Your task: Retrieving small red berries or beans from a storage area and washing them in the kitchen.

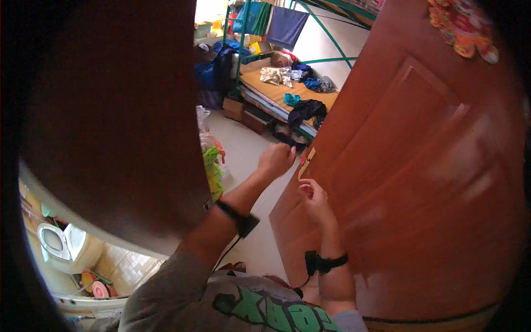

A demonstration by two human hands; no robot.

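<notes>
My left hand (275, 161) is bent into a loose fist near the edge of a reddish-brown wooden door (398, 199). Whether anything lies inside its curled fingers cannot be told. On the door's edge sits a narrow yellowish strip (306, 166), possibly a lock plate, with a small red bit beside it. Just below the strip is my right hand (315, 200), its fingers curled and fingertips close to the strip's lower end; contact is unclear. Black bands with small boxes and cords circle both of my forearms.
A dark brown panel (116, 124) fills the left side. Beyond the doorway stands a green metal bunk bed (261, 85) strewn with clothes, with boxes (255, 118) underneath. Green plastic baskets (213, 166) and bags line the left floor. A toilet (66, 245) shows at lower left.
</notes>
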